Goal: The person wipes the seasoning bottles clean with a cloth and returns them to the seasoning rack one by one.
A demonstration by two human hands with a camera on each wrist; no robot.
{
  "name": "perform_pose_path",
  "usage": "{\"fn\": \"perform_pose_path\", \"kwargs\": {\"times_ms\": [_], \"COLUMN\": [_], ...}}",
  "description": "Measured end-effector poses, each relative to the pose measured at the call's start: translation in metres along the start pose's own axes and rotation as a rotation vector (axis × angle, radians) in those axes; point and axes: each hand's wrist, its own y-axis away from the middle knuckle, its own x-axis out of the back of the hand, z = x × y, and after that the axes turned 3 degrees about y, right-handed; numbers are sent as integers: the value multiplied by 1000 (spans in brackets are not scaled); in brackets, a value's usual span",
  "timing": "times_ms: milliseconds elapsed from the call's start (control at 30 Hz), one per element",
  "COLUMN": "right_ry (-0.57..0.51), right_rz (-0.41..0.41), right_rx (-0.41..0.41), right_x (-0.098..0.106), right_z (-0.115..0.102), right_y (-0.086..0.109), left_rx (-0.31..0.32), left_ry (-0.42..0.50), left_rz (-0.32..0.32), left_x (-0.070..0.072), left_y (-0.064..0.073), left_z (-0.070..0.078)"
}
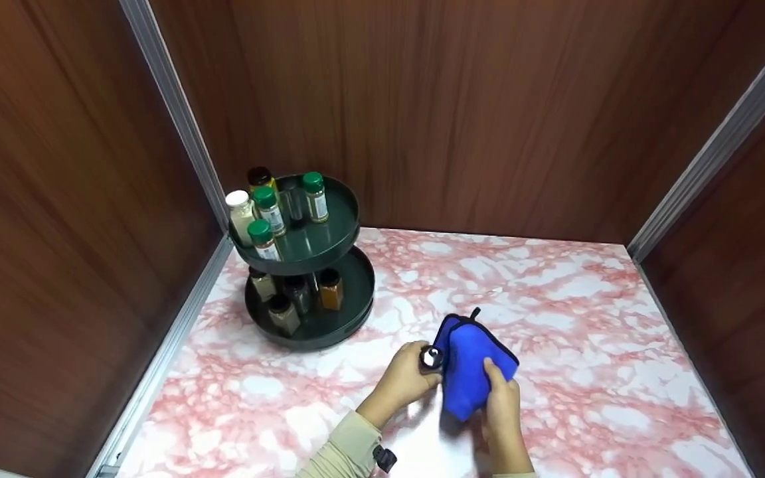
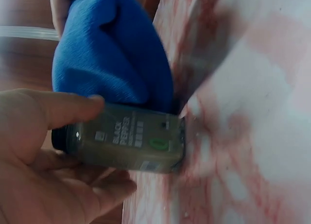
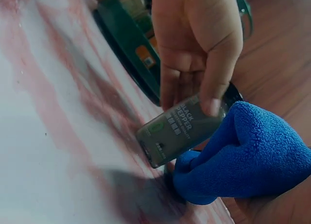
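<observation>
My left hand (image 1: 411, 374) pinches a black pepper jar (image 2: 131, 139) between thumb and fingers, near its dark cap (image 1: 431, 357). The jar is held just above the table, and its label faces the wrist cameras. My right hand (image 1: 503, 405) grips a folded blue cloth (image 1: 472, 372) with black edging and a small hanging loop. In the left wrist view the cloth lies against the side of the jar. Most of the right fingers are hidden behind the cloth.
A dark green two-tier turntable (image 1: 339, 229) stands at the back left. Its upper tier bears several jars, some with green caps (image 1: 313, 181); several dark-capped jars stand on the lower tier (image 1: 356, 318). Wooden panels (image 1: 422, 119) enclose the marbled table (image 1: 588, 372).
</observation>
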Motion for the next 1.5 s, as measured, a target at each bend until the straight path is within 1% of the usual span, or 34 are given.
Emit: {"fn": "perform_pose_path", "kwargs": {"times_ms": [67, 167, 233, 300, 367, 533, 700, 867, 1067, 1200, 1267, 1367, 1433, 1500], "right_ry": [-13, -34, -47, -54, -54, -58, -84, -102, -115, -142, -122, -48, 15, 93], "right_rz": [-1, -10, -15, -16, -13, -16, -30, -44, -80, -133, -166, -188, -185, -168], "right_rx": [12, 27, 30, 30, 31, 31, 29, 35, 50, 90, 109, 116, 92, 54], "right_x": [-1, -1, -2, -2, -2, -3, -3, -3, -7, -17, -22, -28, -30, -31], "right_z": [-1, -3, -4, -4, -5, -4, -2, 0, -3, -10, -12, -8, -1, 8], "right_y": [0, 1, 2, 2, 3, 3, 4, 4, 5, 6, 6, 1, -6, -14], "left_rx": [27, 96, 131, 155, 160, 161, 135, 107, 31, -25, -44, -59, -62, -63], "left_ry": [-43, -131, -181, -210, -208, -150, -92, -67, -58, -38, -22, -13, -10, -7], "left_rz": [68, 185, 250, 287, 303, 280, 258, 224, 171, 142, 117, 81, 65, 63], "left_x": [-5, -14, -19, -22, -24, -23, -18, -13, -4, 2, 4, 7, 8, 10], "left_y": [2, 4, 5, 5, 5, 6, 6, 4, 2, -1, -3, -7, -9, -9], "left_z": [2, 4, 5, 6, 6, 7, 8, 8, 4, 1, -1, -3, -4, -4]}}
